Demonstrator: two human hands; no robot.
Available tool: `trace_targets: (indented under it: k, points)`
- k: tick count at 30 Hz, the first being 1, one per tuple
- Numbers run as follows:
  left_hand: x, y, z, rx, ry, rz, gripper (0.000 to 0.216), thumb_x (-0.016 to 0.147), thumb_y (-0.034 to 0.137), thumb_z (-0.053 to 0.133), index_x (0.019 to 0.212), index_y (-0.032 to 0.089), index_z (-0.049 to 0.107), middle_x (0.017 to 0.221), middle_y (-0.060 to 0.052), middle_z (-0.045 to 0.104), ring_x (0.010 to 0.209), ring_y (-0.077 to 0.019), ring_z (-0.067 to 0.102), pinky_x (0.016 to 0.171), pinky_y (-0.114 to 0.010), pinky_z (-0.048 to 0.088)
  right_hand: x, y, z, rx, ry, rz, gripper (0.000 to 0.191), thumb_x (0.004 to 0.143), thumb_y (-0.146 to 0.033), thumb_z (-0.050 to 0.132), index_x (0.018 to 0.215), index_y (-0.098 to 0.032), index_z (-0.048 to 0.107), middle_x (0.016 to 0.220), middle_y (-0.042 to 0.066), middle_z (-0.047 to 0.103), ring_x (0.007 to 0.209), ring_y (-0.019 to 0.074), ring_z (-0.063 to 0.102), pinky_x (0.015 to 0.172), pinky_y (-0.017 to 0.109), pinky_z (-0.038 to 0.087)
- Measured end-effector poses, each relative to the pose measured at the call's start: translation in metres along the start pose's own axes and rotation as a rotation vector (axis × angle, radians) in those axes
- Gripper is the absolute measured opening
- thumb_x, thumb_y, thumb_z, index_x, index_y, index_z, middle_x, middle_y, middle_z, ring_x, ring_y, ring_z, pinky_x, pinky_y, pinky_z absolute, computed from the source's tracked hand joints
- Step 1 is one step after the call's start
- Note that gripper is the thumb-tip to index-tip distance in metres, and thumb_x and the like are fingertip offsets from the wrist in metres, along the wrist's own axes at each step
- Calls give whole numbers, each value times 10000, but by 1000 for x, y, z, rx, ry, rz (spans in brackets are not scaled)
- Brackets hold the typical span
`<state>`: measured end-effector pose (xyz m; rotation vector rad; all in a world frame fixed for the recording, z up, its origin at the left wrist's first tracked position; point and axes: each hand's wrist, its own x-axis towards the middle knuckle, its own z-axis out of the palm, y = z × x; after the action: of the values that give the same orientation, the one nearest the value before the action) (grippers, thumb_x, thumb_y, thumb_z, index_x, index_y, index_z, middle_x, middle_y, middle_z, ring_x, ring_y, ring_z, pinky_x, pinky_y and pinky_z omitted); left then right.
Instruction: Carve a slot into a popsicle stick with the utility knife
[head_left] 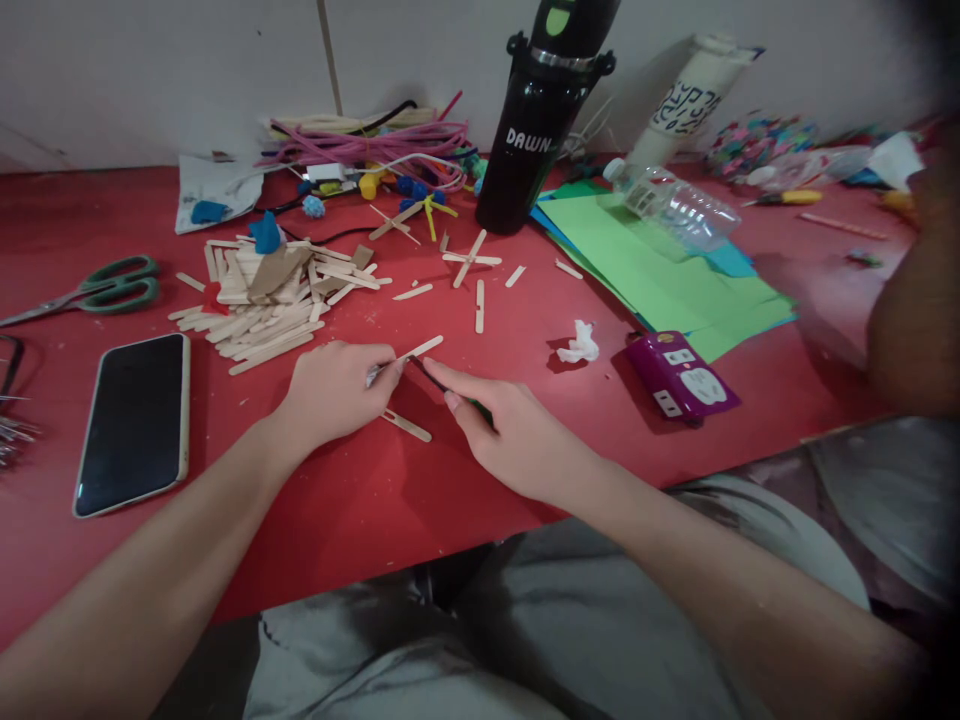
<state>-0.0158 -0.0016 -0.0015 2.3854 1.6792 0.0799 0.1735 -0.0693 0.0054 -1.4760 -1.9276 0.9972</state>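
Observation:
My left hand [334, 390] rests on the red table [420, 500], fingers closed on one end of a wooden craft stick [421, 349]. My right hand [517, 435] is closed round a thin dark tool [431, 374] with a green handle; its tip meets the stick near my left fingers. A second craft stick [406, 426] lies flat between the two hands. A pile of craft sticks [266, 300] sits behind my left hand.
A phone [135, 420] lies at the left and green scissors [105, 290] behind it. A black bottle [536, 120], green paper sheets [660, 270], a clear plastic bottle [675, 205], a purple box [682, 375], a white wad [579, 343] and pink cords [367, 145] lie behind.

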Motion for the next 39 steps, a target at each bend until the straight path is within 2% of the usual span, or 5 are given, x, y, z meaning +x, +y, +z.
trace_targets:
  k: [4, 16, 23, 28, 39]
  points:
    - [0, 0, 0, 7, -4, -6, 360, 876, 452, 350, 645, 217, 492, 629, -10, 582, 663, -176, 539, 533, -285, 220, 1, -2, -2, -8, -22, 20, 505, 922, -155, 413, 1422, -190, 474, 1292, 68, 645, 1143, 209, 624, 943, 354, 499]
    - [0, -3, 1, -2, 10, 14, 370, 886, 452, 354, 660, 221, 534, 645, -15, 608, 679, -181, 563, 538, -288, 227, -1, 5, 0, 46, -7, 0, 489, 948, -218, 414, 1436, -214, 456, 1252, 63, 669, 1100, 177, 640, 994, 341, 463]
    - [0, -2, 0, -4, 5, 17, 364, 887, 438, 371, 678, 228, 582, 655, -22, 633, 686, -188, 578, 539, -290, 243, 0, 1, -1, -5, -11, 5, 506, 934, -186, 413, 1438, -209, 456, 1206, 77, 691, 1055, 201, 660, 951, 363, 490]
    - [0, -3, 0, -3, 13, 11, 377, 887, 452, 369, 660, 222, 562, 642, -21, 619, 671, -182, 567, 532, -290, 237, 1, -2, -4, -4, -22, 0, 515, 922, -159, 413, 1433, -203, 463, 1244, 83, 673, 1068, 212, 654, 916, 364, 506]
    - [0, -2, 0, -20, 9, 7, 358, 879, 439, 362, 654, 217, 531, 633, -17, 598, 659, -174, 547, 536, -288, 232, -2, 4, 0, 39, -2, -9, 500, 939, -199, 420, 1438, -210, 450, 1235, 72, 677, 1088, 188, 648, 964, 352, 486]
